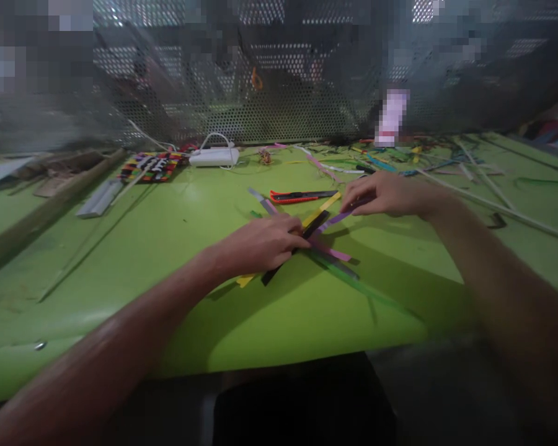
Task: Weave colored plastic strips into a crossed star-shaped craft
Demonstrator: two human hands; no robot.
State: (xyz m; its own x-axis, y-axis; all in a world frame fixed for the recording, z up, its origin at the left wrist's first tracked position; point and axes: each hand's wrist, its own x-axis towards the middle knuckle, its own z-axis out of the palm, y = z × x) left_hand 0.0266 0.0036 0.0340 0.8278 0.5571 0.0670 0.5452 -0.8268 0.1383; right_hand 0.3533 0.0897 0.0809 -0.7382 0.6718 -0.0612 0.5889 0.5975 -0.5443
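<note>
Several coloured flat strips cross one another on the green table. My left hand [270, 243] rests over the crossing, fingers bent and closed on the strips, hiding part of the centre. A black strip [316, 224] and a yellow strip [325, 207] pass under its fingers and stick out at both sides. To the right my right hand [384, 193] pinches the end of a purple strip [330, 222], slightly raised. A pink strip [337, 253], a grey strip [348, 271] and a long green strip [376, 294] fan out to the lower right.
Just beyond the strips lies a red and black utility knife [302, 196]. A white power strip [214, 156], a colourful woven piece [151, 167] and a wooden bar [51, 214] lie left. Loose strips [385, 162] cover the back right, before a perforated metal panel [283, 80].
</note>
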